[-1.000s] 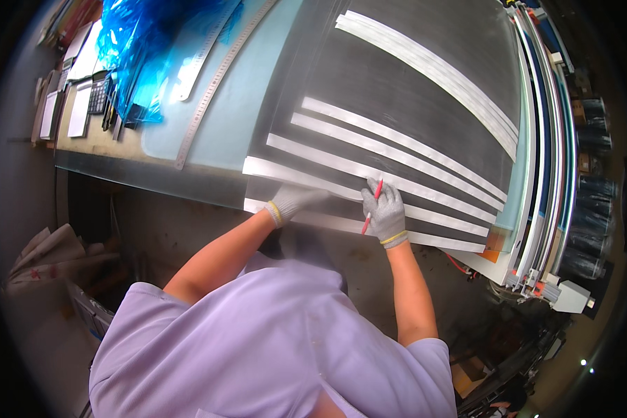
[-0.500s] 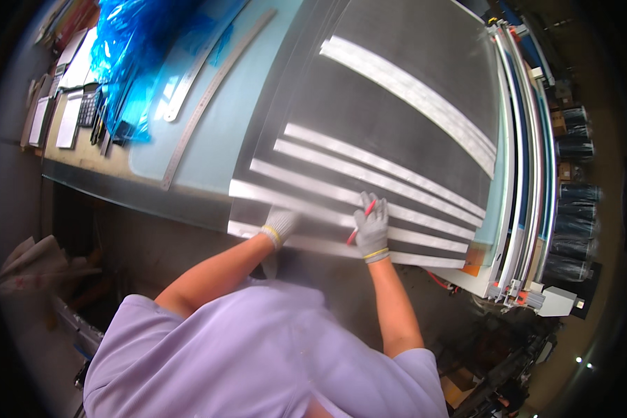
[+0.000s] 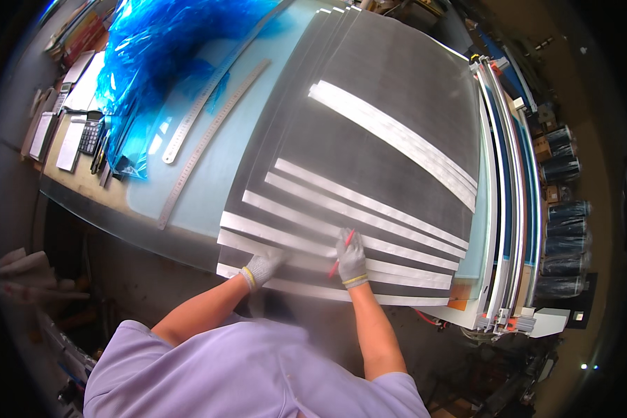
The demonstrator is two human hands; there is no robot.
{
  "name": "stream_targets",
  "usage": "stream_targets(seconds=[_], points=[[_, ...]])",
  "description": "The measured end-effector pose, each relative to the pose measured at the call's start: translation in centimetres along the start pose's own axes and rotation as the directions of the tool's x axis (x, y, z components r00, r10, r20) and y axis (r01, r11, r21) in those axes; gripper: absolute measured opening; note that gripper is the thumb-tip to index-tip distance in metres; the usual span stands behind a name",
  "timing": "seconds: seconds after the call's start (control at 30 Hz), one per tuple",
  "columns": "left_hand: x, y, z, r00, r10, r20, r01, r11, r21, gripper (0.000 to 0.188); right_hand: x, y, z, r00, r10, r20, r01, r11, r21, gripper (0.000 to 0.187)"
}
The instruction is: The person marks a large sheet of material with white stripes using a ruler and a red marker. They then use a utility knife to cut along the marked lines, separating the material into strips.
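My right hand (image 3: 353,262), in a pale grey knit glove, holds a slim red pen (image 3: 350,239) slantwise between its fingers. It rests over the white strips near the close edge of a dark grey sheet (image 3: 383,76). My left hand (image 3: 262,269), gloved the same way, lies on the strips to the left; motion smears its fingers. Several long white strips (image 3: 306,209) run side by side across the near half of the sheet. Farther up lies a thicker band of overlapping white strips (image 3: 390,132).
Left of the sheet, two metal rulers (image 3: 205,150) lie on the pale glass tabletop (image 3: 188,188). Crumpled blue plastic film (image 3: 160,63) is heaped beyond them, near a calculator (image 3: 89,136) and papers. Long rails (image 3: 512,209) border the right side, with dark wrapped rolls (image 3: 564,247) past them.
The view has shifted, so the table sits lower in the picture. Both hands stay over the near strips, and the red pen remains in my right hand.
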State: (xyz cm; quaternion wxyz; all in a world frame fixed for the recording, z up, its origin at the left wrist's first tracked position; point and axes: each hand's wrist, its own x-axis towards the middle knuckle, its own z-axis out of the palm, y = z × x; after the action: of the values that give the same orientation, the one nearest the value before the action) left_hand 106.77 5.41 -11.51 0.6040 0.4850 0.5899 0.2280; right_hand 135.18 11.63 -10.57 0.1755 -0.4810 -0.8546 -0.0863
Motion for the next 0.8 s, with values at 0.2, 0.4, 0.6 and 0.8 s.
stream_targets(seconds=[0.2,0.4,0.6,0.8], points=[[-0.7,2.2,-0.8,0.994,-0.111,-0.002,0.109,0.984,-0.140,0.055,0.0,0.7,0.3,0.997,-0.070,0.031,0.071,0.997,-0.020,0.041],[-0.3,1.4,-1.0,0.989,-0.115,0.094,0.132,0.972,-0.196,0.043,1.0,0.0,-0.6,0.999,-0.018,0.050,0.019,1.000,-0.008,0.031],[-3.1,2.2,-1.9,0.950,-0.157,0.271,0.257,0.886,-0.385,0.042,1.3,0.3,-1.6,0.996,0.024,0.091,-0.035,0.993,0.116,0.029],[-2.8,7.3,-8.4,0.885,-0.036,0.464,0.119,0.982,-0.149,0.043,1.8,2.0,-3.9,0.976,0.207,0.067,-0.212,0.839,0.501,0.042]])
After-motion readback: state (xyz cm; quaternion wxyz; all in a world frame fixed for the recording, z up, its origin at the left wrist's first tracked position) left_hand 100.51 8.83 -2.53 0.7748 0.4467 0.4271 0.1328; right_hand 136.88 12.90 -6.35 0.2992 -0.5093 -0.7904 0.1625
